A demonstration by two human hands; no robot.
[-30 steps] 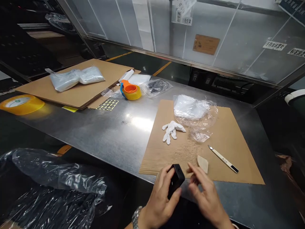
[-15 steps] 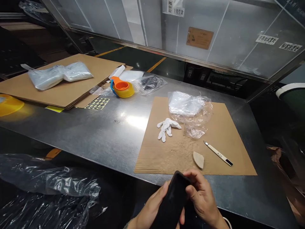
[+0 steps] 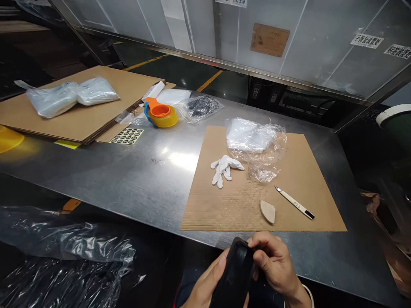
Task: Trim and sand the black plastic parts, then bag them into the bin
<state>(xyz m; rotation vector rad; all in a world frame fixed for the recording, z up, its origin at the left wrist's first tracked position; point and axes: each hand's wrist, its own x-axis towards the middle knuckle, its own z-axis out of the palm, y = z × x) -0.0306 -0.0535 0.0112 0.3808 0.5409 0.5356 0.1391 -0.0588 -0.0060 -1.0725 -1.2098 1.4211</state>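
Observation:
A long black piece [image 3: 233, 273], hollow like a tray or case with rounded corners, is held tilted below the table's front edge. My left hand [image 3: 210, 278] grips its left side, thumb along the rim. At its upper right corner my right hand [image 3: 276, 265] is closed, thumb and fingers pinching the edge. The lower end of the piece runs out of view. Beyond my hands, a cardboard sheet [image 3: 218, 214] bears a fan-shaped tan block [image 3: 267, 212], a craft knife [image 3: 294, 202] marked A26, and a white glove [image 3: 224, 170].
Clear plastic bags [image 3: 253, 139] lie at the back of the sheet. Leftward on the metal table [image 3: 154, 179] are an orange and yellow tape dispenser [image 3: 163, 114], a sticker sheet [image 3: 127, 136] and stacked cardboard [image 3: 96, 115] with bagged items [image 3: 73, 97]. Black plastic [image 3: 70, 252] sits lower left.
The view has shifted slightly. Both hands still hold the black piece, which has turned so that more of its hollow inside shows. The things on the table have not been moved.

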